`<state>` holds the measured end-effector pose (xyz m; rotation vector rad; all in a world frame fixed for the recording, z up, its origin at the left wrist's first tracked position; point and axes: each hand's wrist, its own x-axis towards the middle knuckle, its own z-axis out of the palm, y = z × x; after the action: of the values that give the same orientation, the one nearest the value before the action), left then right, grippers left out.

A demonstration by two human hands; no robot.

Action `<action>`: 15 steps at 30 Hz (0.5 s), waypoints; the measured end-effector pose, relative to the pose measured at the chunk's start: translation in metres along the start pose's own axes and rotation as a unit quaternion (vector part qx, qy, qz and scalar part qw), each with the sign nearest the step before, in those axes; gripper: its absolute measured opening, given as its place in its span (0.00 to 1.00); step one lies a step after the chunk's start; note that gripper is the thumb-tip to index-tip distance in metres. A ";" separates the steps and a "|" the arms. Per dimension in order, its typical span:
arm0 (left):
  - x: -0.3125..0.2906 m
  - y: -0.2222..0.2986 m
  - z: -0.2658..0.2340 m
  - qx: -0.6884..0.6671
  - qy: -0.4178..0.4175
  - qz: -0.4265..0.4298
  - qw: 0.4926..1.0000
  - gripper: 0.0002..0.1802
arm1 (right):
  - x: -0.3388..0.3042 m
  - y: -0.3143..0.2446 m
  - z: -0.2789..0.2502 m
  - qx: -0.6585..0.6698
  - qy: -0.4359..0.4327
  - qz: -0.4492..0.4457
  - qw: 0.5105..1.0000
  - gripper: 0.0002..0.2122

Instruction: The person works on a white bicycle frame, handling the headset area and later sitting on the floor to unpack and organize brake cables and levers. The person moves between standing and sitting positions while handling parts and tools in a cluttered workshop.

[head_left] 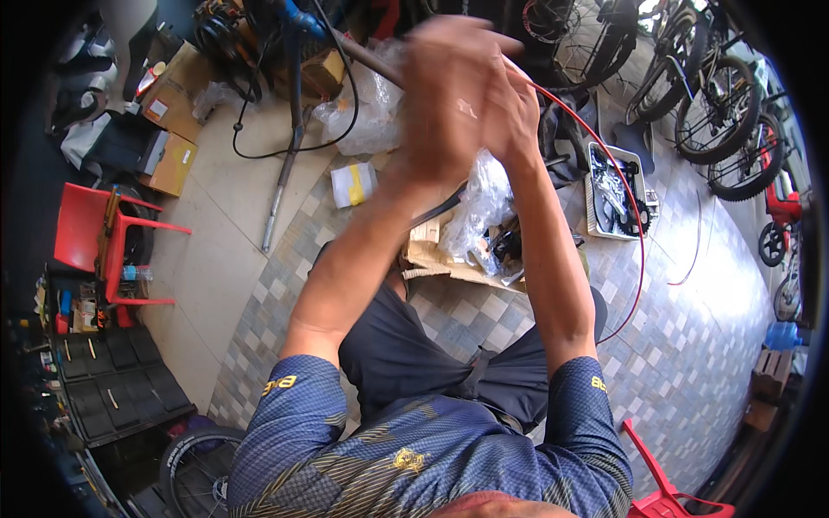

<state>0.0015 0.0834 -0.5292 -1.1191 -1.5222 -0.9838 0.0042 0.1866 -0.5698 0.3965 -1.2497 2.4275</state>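
Both my arms reach forward, and my hands meet at the top middle of the head view. My left hand (442, 99) is smeared by motion and covers most of what lies between the hands. Close against it on the right is my right hand (518, 116), its fingers mostly hidden. A thin red cable (623, 181) comes out by my right hand and loops down to the right, past my knee. From the left, a brownish bike tube (370, 60) runs in behind my left hand. It belongs to a blue bike frame (302, 22) with a black cable (352, 121).
Below my hands lies an open cardboard box (427, 259) with clear plastic wrap (479, 207). A white basket of bike parts (600, 226) stands to the right. Several bicycles (721, 121) line the right side. A red chair (78, 229) stands at the left.
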 end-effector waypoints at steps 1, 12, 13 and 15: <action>-0.002 -0.035 -0.012 0.038 0.029 -0.035 0.998 0.12 | -0.001 -0.008 0.011 -0.014 -0.005 -0.022 1.000 0.22; -0.213 -0.205 -0.082 0.024 -0.521 -0.465 0.715 0.44 | 0.029 -0.041 0.064 0.087 -0.128 -0.093 0.984 0.20; -0.217 -0.205 -0.079 0.040 -0.550 -0.479 0.683 0.48 | 0.032 -0.048 0.069 0.108 -0.132 -0.106 0.980 0.20; -0.225 -0.190 -0.061 0.055 -0.567 -0.486 0.663 0.54 | 0.040 -0.065 0.070 0.178 -0.202 -0.127 0.955 0.18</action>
<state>-0.1438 -0.0635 -0.7476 -0.7371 -3.3931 -0.7569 0.0036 0.1718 -0.4672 1.1301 -0.8255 2.4096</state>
